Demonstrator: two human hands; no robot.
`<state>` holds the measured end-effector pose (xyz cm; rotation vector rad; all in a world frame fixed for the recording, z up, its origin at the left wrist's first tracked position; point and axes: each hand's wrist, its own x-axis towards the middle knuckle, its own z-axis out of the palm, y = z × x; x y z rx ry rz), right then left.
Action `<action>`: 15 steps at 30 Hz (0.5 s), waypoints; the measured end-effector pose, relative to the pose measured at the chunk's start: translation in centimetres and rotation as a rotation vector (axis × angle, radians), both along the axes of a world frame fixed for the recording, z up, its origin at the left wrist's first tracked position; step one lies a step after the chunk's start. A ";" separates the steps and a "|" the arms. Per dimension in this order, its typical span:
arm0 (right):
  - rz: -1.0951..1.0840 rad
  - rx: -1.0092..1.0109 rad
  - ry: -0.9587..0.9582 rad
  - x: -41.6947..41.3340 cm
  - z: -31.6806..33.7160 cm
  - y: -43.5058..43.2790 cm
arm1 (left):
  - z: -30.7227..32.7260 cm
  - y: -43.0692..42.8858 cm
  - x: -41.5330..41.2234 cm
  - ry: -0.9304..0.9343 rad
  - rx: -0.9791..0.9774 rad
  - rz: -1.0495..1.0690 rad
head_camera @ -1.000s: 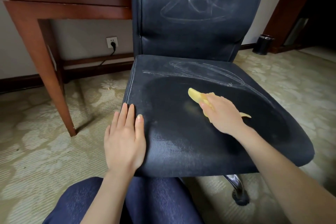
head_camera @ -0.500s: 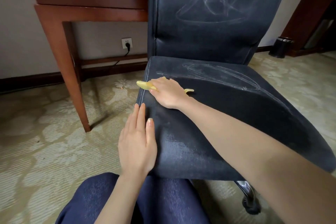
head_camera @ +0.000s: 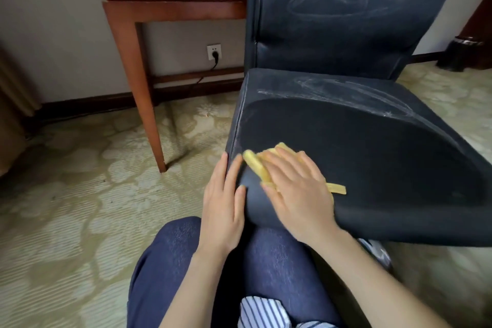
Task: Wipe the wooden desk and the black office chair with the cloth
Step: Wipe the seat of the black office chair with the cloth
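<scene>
Head view: right hand (head_camera: 295, 189) lies flat, fingers straight, pressing the yellow cloth (head_camera: 255, 165) onto the chair seat (head_camera: 372, 154) at its front-left corner — no closed grip. Left hand (head_camera: 223, 202), flat and empty, braces the seat edge. Overlapping, evenly pressed strokes toward the rear chalky streaks (head_camera: 346, 88) would serve best.

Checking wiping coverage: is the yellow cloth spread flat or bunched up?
Bunched. The cloth shows as rolled folds poking out beside the right hand, which presses it onto the chair seat.
</scene>
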<state>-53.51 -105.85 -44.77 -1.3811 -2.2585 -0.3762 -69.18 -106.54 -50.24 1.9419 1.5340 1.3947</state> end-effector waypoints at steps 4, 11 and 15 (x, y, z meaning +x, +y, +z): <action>-0.117 0.125 0.074 3.7 -2.6 -2.4 | -0.1 -0.3 -0.3 -0.014 -0.038 0.039; -0.424 0.242 0.287 11.8 -3.9 -4.1 | -0.3 -0.4 -0.3 -0.036 -0.034 0.024; -0.612 0.194 0.374 10.4 -2.1 -2.6 | -0.4 -0.5 -0.2 -0.102 -0.010 -0.010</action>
